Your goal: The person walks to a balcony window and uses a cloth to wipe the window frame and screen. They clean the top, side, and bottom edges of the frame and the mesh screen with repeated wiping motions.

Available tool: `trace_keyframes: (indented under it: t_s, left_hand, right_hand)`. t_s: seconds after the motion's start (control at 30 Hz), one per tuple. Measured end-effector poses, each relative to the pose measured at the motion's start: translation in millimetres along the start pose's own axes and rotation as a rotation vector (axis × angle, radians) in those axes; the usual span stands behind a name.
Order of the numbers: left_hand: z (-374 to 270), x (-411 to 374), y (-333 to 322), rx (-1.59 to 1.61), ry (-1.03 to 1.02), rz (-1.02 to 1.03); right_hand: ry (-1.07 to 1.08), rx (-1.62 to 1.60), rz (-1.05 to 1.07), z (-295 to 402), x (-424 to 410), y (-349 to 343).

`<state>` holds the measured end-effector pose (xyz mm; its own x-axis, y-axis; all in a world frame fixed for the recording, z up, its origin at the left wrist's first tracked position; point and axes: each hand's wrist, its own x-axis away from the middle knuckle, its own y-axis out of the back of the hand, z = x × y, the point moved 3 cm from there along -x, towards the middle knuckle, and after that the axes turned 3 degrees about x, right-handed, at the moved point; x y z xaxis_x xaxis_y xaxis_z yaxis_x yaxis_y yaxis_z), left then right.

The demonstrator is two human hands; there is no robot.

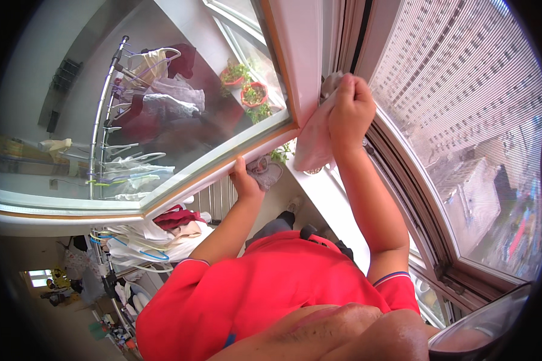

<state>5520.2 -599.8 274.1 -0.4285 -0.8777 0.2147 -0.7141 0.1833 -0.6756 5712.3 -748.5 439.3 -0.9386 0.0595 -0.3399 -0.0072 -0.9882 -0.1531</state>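
Note:
An open glazed window sash (221, 163) with a white frame slants across the upper left, in front of me. My left hand (247, 181) is at its lower edge, the thumb lying against the frame. A crumpled grey cloth (267, 173) hangs from that hand; its fingers are mostly hidden. Higher and to the right, my right hand (353, 110) is closed around a pale pinkish cloth (315, 137). This cloth drapes down beside the sash's corner, near the brown window track (390, 173).
Through the glass, clothes (176, 97) hang on a metal drying rack (100, 117). Potted plants (254, 94) stand by another window. Hangers and garments (180, 225) are close to my left elbow. A white sill (327, 198) runs below my right arm, and a screened window (460, 131) fills the right.

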Motion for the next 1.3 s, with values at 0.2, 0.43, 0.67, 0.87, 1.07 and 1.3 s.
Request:
trace_keyframes:
  t_s: [0.2, 0.43, 0.67, 0.87, 1.07, 1.3]
  left_hand:
    - [-4, 4, -7, -0.027, -0.049, 0.045]
    - [10, 0, -1, -0.053, -0.115, 0.013]
    - [1, 1, 1, -0.172, -0.083, 0.07]
    - [5, -8, 9, -0.123, -0.023, 0.028]
    - [8, -4, -3, -0.081, -0.055, -0.018]
    - [7, -2, 4, -0.052, -0.003, 0.05]
  right_hand:
    - [0.357, -0.294, -0.235, 149, -72, -18]
    - [0.715, -0.132, -0.168, 183, -71, -58]
    - [0.479, -0.297, 0.038, 116, -41, -44]
    - [0.83, -0.144, -0.112, 94, -21, -36]
    - [0.599, -0.244, 0.069, 77, -17, -24]
    - [0.312, -0.191, 0.506, 107, -64, -6]
